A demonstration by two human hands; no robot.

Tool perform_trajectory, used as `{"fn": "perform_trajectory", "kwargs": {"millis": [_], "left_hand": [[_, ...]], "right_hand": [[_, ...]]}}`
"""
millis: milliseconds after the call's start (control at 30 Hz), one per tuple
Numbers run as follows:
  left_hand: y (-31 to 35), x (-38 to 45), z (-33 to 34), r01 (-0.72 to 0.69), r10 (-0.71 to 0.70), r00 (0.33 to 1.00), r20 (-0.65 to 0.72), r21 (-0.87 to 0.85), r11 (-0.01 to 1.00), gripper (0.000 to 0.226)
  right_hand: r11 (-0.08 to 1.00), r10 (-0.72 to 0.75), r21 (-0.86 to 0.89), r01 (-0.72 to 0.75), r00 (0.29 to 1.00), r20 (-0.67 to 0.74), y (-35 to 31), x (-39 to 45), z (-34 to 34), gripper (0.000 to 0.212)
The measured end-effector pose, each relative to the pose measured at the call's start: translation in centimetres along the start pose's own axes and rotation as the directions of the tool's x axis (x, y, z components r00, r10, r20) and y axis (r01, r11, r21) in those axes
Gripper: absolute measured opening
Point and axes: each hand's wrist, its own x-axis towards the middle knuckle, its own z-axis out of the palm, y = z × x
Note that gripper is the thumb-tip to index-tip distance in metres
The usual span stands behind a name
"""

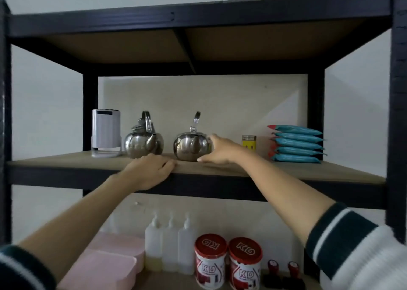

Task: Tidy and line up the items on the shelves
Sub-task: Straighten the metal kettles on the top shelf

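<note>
Two steel teapots stand on the middle shelf [286, 170]: the left teapot [143, 143] and the right teapot [190, 146], both spouts facing me. My right hand [220, 149] cups the right teapot's right side, thumb at its base and fingers behind it. My left hand [149, 170] rests flat on the shelf's front edge, just in front of the left teapot, holding nothing. A white appliance [106, 133] stands at the far left. A yellow jar [249, 143] and a stack of blue packets [296, 144] sit to the right.
The lower shelf holds pink boxes [110, 261], three clear squeeze bottles [170, 243], two red tins [228, 261] and two red-topped stamps [283, 274]. Black uprights [398, 113] frame the rack. The upper shelf board [132, 45] hangs overhead.
</note>
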Motion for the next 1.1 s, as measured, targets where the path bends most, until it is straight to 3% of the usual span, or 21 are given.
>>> {"fn": "perform_trajectory", "kwargs": {"millis": [133,267,467,567,700,733,867,967,1100], "left_hand": [[0.0,-1.1,1.3,0.003,0.016,0.978,-0.21,0.09,0.996,0.044],[-0.4,-0.9,1.5,-0.031,0.058,0.958,-0.281,0.102,0.994,0.042],[-1.5,-0.3,2.5,-0.155,0.23,0.921,-0.313,0.247,0.957,0.039],[-1.9,-0.2,2.8,-0.157,0.235,0.927,-0.292,0.266,0.951,0.044],[-2.5,-0.3,2.7,-0.269,0.327,0.898,-0.294,0.22,0.938,0.095],[-2.5,-0.3,2.8,-0.259,0.311,0.901,-0.303,0.199,0.945,0.097],[-2.3,-0.1,2.9,-0.176,0.195,0.9,-0.391,0.083,0.981,0.067],[-2.3,-0.5,2.7,-0.239,0.293,0.895,-0.336,0.193,0.952,0.094],[-2.0,-0.5,2.4,-0.228,0.296,0.916,-0.271,0.255,0.94,0.098]], "right_hand": [[0.996,0.019,0.086,-0.014,0.999,-0.051,-1.4,2.2,1.5,0.1],[0.982,0.037,0.186,-0.018,0.994,-0.103,-2.2,3.3,1.5,0.112],[0.976,0.028,0.219,-0.007,0.995,-0.097,-2.1,4.3,2.4,0.12],[0.988,-0.012,0.15,0.02,0.998,-0.057,-2.7,4.5,2.7,0.124],[0.997,0.007,0.072,-0.004,0.999,-0.045,-2.9,4.8,2.9,0.12],[0.999,0.004,0.053,-0.002,0.999,-0.046,-3.0,4.9,2.8,0.12],[0.999,-0.033,-0.023,0.032,0.999,-0.033,-3.1,5.4,2.5,0.119],[0.997,-0.037,-0.068,0.034,0.998,-0.05,-2.9,5.7,2.6,0.12],[0.982,-0.086,-0.18,0.066,0.99,-0.109,-2.3,5.9,2.8,0.12]]}}
